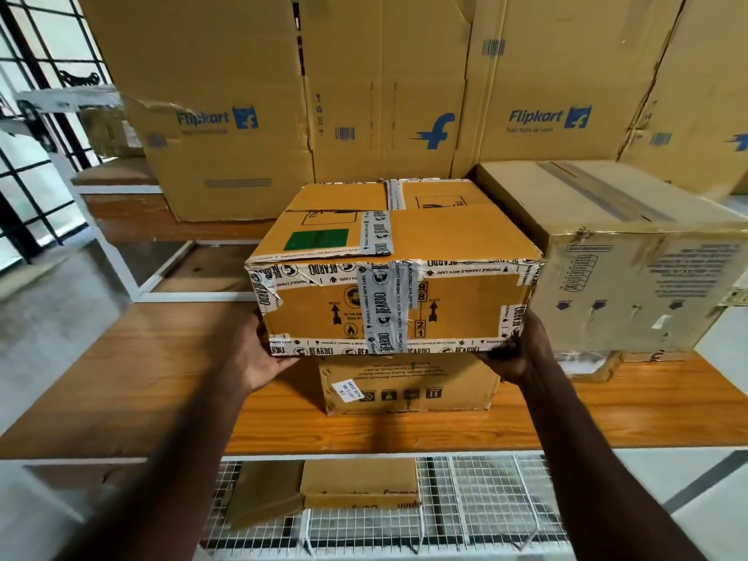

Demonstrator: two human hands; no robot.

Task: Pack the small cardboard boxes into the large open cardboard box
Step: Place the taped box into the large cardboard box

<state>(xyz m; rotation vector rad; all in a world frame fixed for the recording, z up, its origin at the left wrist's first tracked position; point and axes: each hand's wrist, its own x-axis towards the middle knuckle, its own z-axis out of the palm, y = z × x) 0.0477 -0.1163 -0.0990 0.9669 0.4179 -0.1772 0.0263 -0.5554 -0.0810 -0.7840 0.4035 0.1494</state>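
The square tan cardboard box banded with printed white tape (394,269) sits clamped in a two-handed grip, left hand (259,354) and right hand (516,350) curled under its bottom corners. Just below the grip lies a smaller brown carton (409,384) on the wooden table (162,398). This looks like the pickup step; next comes carrying it to the large open box, which I cannot identify here.

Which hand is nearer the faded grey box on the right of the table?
Right. The right hand grips the taped box at its lower right corner, beside the faded grey box; the left hand holds the opposite lower corner.

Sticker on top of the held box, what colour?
Green sticker, plain rectangle, clearest in the head view.
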